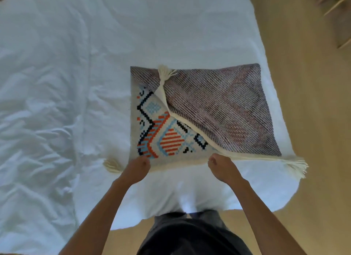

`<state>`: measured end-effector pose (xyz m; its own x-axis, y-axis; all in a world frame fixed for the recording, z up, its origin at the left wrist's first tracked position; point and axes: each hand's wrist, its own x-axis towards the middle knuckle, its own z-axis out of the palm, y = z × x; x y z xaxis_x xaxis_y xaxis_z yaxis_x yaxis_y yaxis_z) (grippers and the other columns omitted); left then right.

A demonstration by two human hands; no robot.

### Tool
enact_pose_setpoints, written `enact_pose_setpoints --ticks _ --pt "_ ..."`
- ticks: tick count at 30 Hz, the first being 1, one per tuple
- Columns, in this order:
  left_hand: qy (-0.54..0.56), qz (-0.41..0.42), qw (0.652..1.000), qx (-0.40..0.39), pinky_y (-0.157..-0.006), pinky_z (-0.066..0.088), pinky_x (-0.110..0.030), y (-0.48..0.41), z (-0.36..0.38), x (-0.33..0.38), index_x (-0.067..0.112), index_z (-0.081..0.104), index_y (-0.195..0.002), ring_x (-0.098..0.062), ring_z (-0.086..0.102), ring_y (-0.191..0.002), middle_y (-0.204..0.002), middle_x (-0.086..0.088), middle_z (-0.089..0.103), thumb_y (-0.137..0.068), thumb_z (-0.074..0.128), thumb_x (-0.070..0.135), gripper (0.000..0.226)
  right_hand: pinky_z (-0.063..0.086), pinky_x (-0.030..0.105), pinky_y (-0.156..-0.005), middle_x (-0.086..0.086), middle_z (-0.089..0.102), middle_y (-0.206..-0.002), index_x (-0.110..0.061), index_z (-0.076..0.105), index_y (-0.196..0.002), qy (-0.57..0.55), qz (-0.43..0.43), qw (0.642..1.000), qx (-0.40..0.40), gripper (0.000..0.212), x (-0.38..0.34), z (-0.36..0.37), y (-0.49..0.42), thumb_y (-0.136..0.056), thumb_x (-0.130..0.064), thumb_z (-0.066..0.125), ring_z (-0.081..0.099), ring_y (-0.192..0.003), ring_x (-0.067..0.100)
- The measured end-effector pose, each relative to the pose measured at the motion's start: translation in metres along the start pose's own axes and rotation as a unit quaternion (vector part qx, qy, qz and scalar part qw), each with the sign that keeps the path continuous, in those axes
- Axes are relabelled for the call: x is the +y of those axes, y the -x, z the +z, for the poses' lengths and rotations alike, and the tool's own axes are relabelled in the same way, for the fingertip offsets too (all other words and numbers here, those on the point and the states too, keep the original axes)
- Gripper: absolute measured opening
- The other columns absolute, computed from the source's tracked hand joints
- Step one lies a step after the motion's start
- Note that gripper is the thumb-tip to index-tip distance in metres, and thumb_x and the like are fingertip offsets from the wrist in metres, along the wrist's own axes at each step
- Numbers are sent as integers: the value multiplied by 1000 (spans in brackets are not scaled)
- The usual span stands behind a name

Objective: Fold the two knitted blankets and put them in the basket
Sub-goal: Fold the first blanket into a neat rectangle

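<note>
Knitted blanket [218, 110] lies on white bed [57, 83], toward its near-R corner, partly folded. L hand [137, 167] & R hand [221, 166] each grip the near edge w/ curled fingers; fingertips hidden under fabric. Left tassel [112, 164] is blurred, and the wooden thing top-R is too smeared to ID. Turned-over flap shows grey-purple back w/ cream edging; front has navy, orange & light-blue pattern.
</note>
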<state>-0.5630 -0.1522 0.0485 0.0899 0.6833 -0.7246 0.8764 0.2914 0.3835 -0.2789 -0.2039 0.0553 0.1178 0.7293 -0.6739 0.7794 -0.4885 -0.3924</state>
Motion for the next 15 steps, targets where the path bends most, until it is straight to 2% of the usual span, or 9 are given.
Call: enact_pose_setpoints --ticks 3,4,6,8,10,12,15 --pt "-45 43 998 -17 -70 44 -27 -39 -16 26 13 57 -80 -17 54 -78 -88 -4 59 -98 38 16 26 32 25 -55 -4 42 -65 -18 39 -68 2 -11 1000 16 29 -10 4 -17 -97 -16 35 41 -61 13" --pt "-71 54 996 -30 -72 47 -29 -54 -19 34 11 58 -83 -18 56 -77 -87 -6 62 -98 38 14 25 33 26 -57 -2 45 -67 -16 41 -69 10 -18 1000 21 29 -11 7 -27 -97 -15 34 43 -64 16" --pt "-115 95 988 -26 -70 45 -27 -84 -24 50 5 58 -95 -18 55 -76 -92 -11 64 -96 36 10 23 41 28 -66 7 55 -79 -7 55 -86 16 -24 999 32 23 -11 12 -47 -97 -15 37 52 -75 21" --pt "-130 132 983 17 -69 45 -28 -115 -29 62 6 55 -91 -18 54 -77 -90 -9 59 -94 37 9 19 46 31 -74 11 60 -93 -4 58 -103 16 -31 998 47 22 -10 16 -73 -96 -15 40 56 -86 23" --pt "-154 166 972 67 -76 48 -33 -147 -32 71 8 53 -91 -21 54 -83 -92 -7 55 -94 39 11 14 48 34 -79 12 58 -104 -6 55 -116 48 -29 997 49 27 -12 22 -99 -95 -16 41 54 -96 24" --pt "-168 194 960 116 -84 45 -35 -178 -33 76 9 54 -104 -23 54 -94 -102 -6 55 -93 42 10 17 46 35 -88 13 52 -121 -9 44 -131 103 -36 993 44 37 -14 32 -124 -95 -19 40 49 -111 26" --pt "-246 243 924 164 -100 35 -39 -219 -36 83 12 48 -125 -24 45 -119 -127 -7 50 -86 48 4 39 39 35 -100 12 38 -139 -14 30 -140 173 -57 981 68 48 -18 43 -157 -94 -22 43 39 -124 27"
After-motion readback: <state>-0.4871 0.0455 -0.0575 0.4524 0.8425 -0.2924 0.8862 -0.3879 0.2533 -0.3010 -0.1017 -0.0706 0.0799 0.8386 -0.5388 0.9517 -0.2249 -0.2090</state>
